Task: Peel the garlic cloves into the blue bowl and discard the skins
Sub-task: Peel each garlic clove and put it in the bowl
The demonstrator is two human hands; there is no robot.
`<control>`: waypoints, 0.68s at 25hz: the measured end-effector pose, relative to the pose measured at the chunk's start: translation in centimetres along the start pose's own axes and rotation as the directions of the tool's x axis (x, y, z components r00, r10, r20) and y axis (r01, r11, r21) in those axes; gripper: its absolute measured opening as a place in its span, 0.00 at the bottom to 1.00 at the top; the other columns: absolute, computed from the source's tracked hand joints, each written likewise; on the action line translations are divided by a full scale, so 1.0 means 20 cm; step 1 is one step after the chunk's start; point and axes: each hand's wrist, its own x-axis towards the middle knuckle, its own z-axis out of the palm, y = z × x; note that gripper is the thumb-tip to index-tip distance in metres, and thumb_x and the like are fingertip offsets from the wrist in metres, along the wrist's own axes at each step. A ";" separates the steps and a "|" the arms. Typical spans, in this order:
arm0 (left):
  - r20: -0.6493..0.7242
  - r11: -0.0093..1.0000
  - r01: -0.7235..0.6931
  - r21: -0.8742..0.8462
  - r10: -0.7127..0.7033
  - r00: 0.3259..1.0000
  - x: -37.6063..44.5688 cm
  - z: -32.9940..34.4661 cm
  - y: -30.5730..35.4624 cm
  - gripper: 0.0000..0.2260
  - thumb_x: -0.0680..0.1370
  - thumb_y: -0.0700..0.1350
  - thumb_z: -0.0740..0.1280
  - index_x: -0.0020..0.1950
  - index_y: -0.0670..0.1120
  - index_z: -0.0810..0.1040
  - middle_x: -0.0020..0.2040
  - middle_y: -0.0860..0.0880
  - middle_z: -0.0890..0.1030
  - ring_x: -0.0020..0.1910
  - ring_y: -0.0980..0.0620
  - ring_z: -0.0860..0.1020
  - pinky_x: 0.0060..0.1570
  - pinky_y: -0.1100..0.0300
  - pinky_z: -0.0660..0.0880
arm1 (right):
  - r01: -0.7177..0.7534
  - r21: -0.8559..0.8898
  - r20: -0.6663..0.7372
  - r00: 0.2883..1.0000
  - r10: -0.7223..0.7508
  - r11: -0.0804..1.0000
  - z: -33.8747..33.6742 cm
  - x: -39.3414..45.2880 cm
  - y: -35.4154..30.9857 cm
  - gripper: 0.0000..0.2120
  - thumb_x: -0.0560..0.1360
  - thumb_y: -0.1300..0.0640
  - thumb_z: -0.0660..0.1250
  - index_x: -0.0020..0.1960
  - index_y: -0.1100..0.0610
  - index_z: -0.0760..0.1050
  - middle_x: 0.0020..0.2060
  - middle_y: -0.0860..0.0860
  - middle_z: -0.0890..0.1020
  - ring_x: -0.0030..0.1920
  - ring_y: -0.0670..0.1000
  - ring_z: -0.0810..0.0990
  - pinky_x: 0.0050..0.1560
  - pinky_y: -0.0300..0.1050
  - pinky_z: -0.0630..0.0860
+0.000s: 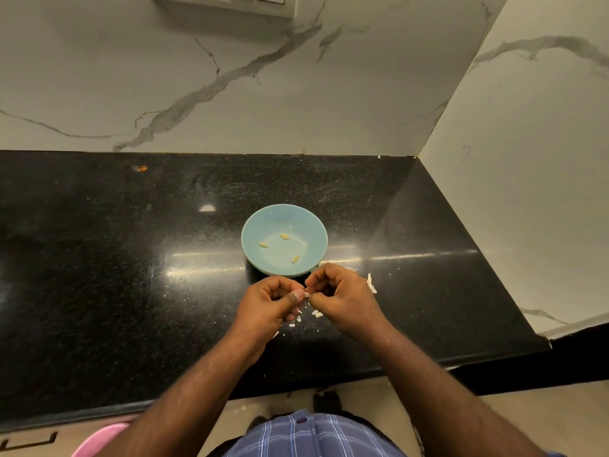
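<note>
Peeling is under way, with part of the work done. Garlic cloves point(284, 236) already lie in the blue bowl point(257, 225): 3 bare, yellowish pieces, spread well apart on its floor. The bowl stands on the black worktop point(99, 258), just beyond the hands.

Both hands meet in front of the bowl's near rim. The left hand point(270, 305) has its fingers curled, thumb tip forward, and the right hand point(342, 298) is curled likewise, its fingertips turned toward the left thumb. Between them they pinch something small and pale; it is mostly hidden by the fingers, but from the task it is probably a 4th clove being stripped. How much of its skin is off cannot be told.

Skins point(316, 313) lie as white scraps on the worktop beneath the hands, and a longer strip point(371, 282) lies just beside the right hand. None has been cleared away, so the discarding step appears not yet done.

No stock of unpeeled cloves shows anywhere on the worktop, so this may be the last one, though a hand could hide more. A pink rim point(99, 437), perhaps a bin, shows below the worktop edge at the left.

What is left, as I judge it: finish this clove, drop it in the bowl, gather the scraps.
</note>
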 end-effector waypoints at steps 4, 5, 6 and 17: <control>-0.012 0.999 0.008 0.036 -0.008 1.000 0.00 -0.01 0.00 0.02 0.79 0.37 0.71 0.48 0.40 0.83 0.40 0.45 0.84 0.37 0.51 0.78 0.38 0.60 0.77 | 0.049 -0.071 0.005 0.999 -0.049 0.996 -0.01 0.00 -0.01 0.11 0.71 0.64 0.71 0.44 0.48 0.78 0.37 0.45 0.84 0.39 0.44 0.81 0.41 0.37 0.77; -0.008 0.999 0.013 0.041 -0.012 1.000 0.00 0.00 0.01 0.02 0.79 0.37 0.71 0.48 0.40 0.83 0.39 0.45 0.84 0.36 0.51 0.78 0.37 0.60 0.77 | 0.063 -0.088 0.005 0.998 -0.063 0.994 -0.01 0.00 -0.02 0.11 0.71 0.64 0.71 0.43 0.48 0.78 0.37 0.45 0.83 0.38 0.43 0.81 0.40 0.36 0.76; -0.005 0.999 0.016 0.046 -0.016 1.000 0.00 0.00 0.01 0.02 0.79 0.37 0.70 0.48 0.40 0.83 0.39 0.45 0.84 0.36 0.52 0.78 0.37 0.59 0.77 | 0.073 -0.107 0.001 0.997 -0.074 0.992 0.00 -0.01 -0.02 0.11 0.71 0.64 0.71 0.43 0.47 0.77 0.36 0.45 0.83 0.38 0.43 0.80 0.39 0.35 0.75; 0.043 0.983 0.173 -0.064 -0.171 0.984 0.02 0.00 0.04 0.04 0.80 0.36 0.68 0.48 0.36 0.82 0.35 0.46 0.81 0.31 0.55 0.75 0.31 0.64 0.74 | 0.202 -0.255 -0.007 0.978 -0.210 0.946 0.02 -0.02 -0.03 0.12 0.73 0.61 0.74 0.43 0.48 0.73 0.32 0.40 0.75 0.34 0.43 0.74 0.34 0.34 0.70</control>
